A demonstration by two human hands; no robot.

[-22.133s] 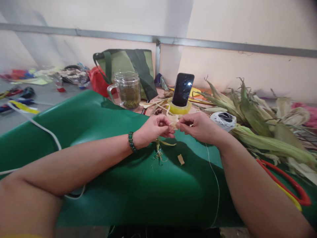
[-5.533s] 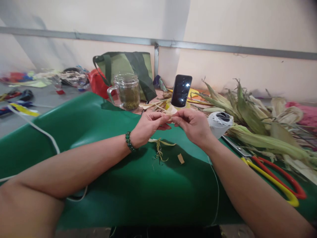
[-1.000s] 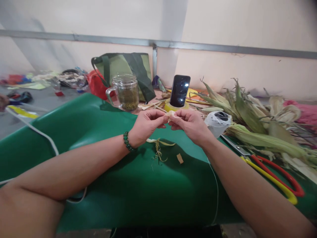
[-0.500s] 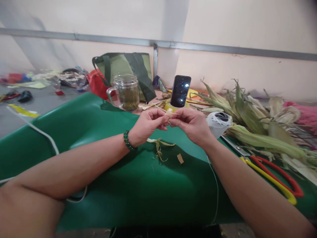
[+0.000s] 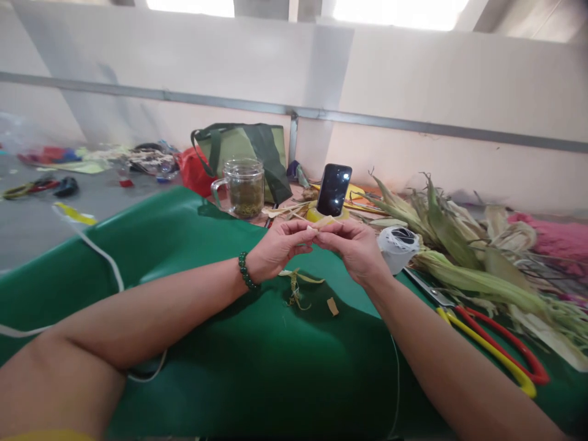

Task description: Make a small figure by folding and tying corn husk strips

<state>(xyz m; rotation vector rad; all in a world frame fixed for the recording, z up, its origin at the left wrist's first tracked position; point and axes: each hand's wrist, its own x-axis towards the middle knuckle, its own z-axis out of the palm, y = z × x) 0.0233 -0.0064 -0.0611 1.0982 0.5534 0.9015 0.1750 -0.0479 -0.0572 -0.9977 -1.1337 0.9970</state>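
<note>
My left hand [image 5: 277, 246] and my right hand [image 5: 353, 246] meet above a green sheet [image 5: 257, 367], both pinched closed on a small pale strip of what looks like corn husk [image 5: 325, 222]. Fingertips hide part of the strip. Below them on the sheet lie thin husk scraps [image 5: 297, 283] and a small tan piece [image 5: 332, 306]. Beside my right wrist stands a white container [image 5: 394, 256] with a net-like top and something dark inside. Scissors [image 5: 489, 340] with red and yellow handles rest to the right, near my right forearm.
Beyond my hands a phone [image 5: 335, 190] leans upright on a yellow roll [image 5: 313, 214]. Left of it are a glass mug [image 5: 247, 195] and a green bag [image 5: 250, 147]. Corn husks [image 5: 482, 275] pile up at right. A white cord [image 5: 103, 257] crosses the left side.
The view has tilted up, so the scene sits lower. Both hands still pinch the pale strip, which now lies flatter and points more to the right.
</note>
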